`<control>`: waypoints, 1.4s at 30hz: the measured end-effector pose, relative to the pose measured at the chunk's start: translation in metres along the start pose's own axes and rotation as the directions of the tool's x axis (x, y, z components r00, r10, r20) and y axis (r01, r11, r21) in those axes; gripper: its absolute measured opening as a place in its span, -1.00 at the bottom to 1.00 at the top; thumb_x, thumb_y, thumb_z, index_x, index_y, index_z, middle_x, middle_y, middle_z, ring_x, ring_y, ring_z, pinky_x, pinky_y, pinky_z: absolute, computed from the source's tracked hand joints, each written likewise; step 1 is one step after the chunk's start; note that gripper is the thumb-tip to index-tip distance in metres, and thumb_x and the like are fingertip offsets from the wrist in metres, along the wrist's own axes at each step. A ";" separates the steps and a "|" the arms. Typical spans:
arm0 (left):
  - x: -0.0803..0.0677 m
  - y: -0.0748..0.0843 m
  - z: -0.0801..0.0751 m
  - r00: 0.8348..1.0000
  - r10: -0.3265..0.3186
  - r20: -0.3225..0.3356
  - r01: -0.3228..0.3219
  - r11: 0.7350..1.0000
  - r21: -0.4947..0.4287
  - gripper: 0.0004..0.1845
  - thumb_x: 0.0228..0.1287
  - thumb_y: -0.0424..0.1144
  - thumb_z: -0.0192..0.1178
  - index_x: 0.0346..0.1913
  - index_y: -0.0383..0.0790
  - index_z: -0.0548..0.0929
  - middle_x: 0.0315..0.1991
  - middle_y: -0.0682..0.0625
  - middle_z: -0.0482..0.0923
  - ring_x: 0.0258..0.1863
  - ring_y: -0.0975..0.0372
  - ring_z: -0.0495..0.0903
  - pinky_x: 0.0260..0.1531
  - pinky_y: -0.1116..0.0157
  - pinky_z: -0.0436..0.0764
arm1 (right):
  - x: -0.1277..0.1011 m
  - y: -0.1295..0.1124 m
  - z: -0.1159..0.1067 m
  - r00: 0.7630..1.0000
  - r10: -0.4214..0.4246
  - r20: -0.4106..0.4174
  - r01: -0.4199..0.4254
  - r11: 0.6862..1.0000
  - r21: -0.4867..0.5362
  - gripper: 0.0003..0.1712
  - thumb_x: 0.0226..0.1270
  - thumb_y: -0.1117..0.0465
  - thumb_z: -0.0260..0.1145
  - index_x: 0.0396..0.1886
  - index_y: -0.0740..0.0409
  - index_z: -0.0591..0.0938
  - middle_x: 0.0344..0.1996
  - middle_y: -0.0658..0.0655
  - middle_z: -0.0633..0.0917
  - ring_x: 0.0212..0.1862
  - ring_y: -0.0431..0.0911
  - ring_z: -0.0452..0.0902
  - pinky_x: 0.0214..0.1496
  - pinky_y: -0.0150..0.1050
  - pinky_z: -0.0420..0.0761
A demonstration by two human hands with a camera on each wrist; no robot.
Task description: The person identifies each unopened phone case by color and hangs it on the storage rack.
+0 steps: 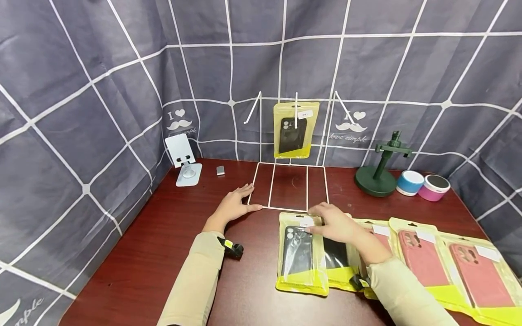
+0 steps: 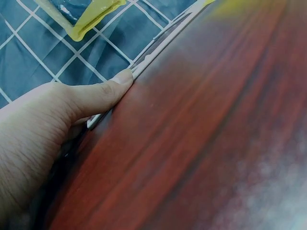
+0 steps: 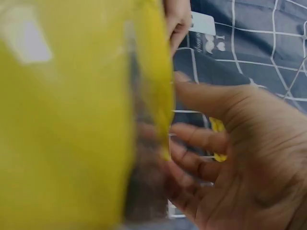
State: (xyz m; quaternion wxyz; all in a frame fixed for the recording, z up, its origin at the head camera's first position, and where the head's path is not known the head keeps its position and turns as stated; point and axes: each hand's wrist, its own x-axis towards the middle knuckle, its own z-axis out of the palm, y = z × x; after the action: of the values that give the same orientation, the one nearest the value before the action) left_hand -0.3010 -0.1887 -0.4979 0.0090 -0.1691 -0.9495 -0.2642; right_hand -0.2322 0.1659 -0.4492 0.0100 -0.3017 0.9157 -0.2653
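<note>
A white wire display rack (image 1: 281, 209) stands on the table with three upper hooks, and a yellow-and-clear pouch with a black phone case (image 1: 294, 136) hangs on the middle one. At the rack's front left corner rests my left hand (image 1: 234, 206), fingers extended, its thumb (image 2: 103, 96) lying on the front wire. My right hand (image 1: 336, 224) is over the top of another pouched black phone case (image 1: 299, 253), thumb and fingers apart. In the right wrist view, some fingertips show through the clear plastic; firm contact is unclear. Beneath the right hand lies one more black-case pouch (image 1: 336, 253).
Pouches with pink phone cases (image 1: 426, 258) overlap along the right side. Behind them are a dark green stand (image 1: 376, 183), a blue round speaker (image 1: 410, 184) and a pink one (image 1: 432, 192). A white phone stand (image 1: 179, 149) and a small grey block (image 1: 220, 170) sit back left.
</note>
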 end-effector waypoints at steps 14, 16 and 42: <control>-0.001 -0.001 0.000 1.000 0.002 0.003 -0.002 1.000 -0.012 0.01 0.08 0.45 0.29 0.52 -0.02 0.33 0.53 0.03 0.20 0.52 -0.04 0.14 0.46 -0.04 0.15 | -0.005 0.017 0.018 0.999 0.044 -0.001 -0.043 0.992 0.119 -0.60 0.29 -0.08 0.45 -0.07 0.11 0.68 -0.33 0.05 0.59 -0.21 -0.02 0.47 -0.19 -0.11 0.51; -0.002 -0.002 0.000 1.000 0.001 0.001 -0.001 1.000 -0.010 0.01 0.08 0.45 0.29 0.52 -0.02 0.33 0.53 0.04 0.20 0.52 -0.04 0.13 0.46 -0.04 0.16 | -0.004 0.018 0.019 0.999 0.032 -0.014 -0.029 0.985 0.168 -0.78 0.32 -0.02 0.44 -0.22 -0.02 0.66 -0.49 -0.02 0.51 -0.35 -0.09 0.40 -0.31 -0.19 0.44; -0.002 0.001 -0.002 1.000 0.022 -0.009 -0.022 1.000 -0.011 0.00 0.10 0.43 0.29 0.51 -0.07 0.35 0.52 0.00 0.23 0.51 -0.04 0.17 0.44 -0.05 0.18 | -0.001 0.024 0.016 0.873 0.459 -0.162 -0.185 0.621 0.762 -0.57 0.22 -0.04 0.53 -0.34 0.29 0.70 -0.68 -0.05 0.57 -0.60 -0.19 0.49 -0.55 -0.33 0.52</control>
State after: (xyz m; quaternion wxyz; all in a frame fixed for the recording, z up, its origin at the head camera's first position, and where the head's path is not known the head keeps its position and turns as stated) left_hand -0.2987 -0.1893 -0.4962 0.0153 -0.1784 -0.9460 -0.2703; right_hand -0.2421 0.1754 -0.4749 0.0176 -0.0496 0.7606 -0.6471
